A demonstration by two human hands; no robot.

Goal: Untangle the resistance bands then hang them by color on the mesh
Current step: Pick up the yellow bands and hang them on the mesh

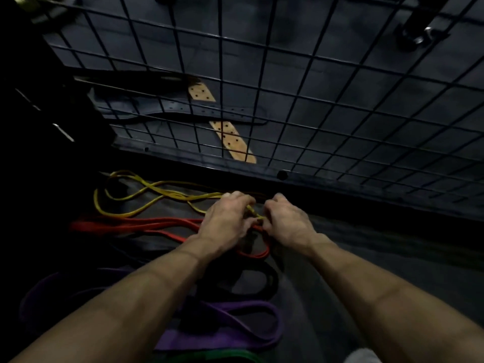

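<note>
at frame centre, on the dark floor below the black wire mesh (pixel 288 82): left hand (pixel 225 224) and right hand (pixel 285 224) both pinching the thin yellow rubber band (pixel 146 191) where knotted with the flat red rubber band (pixel 136 225); probably light, limp, stretchy; gripping beside the knot, not tugging.

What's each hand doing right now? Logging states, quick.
Left hand: fingers curled, pinching the yellow band.
Right hand: fingers curled, pinching the same yellow band.

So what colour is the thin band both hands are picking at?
Yellow, clearest in the head view.
</note>
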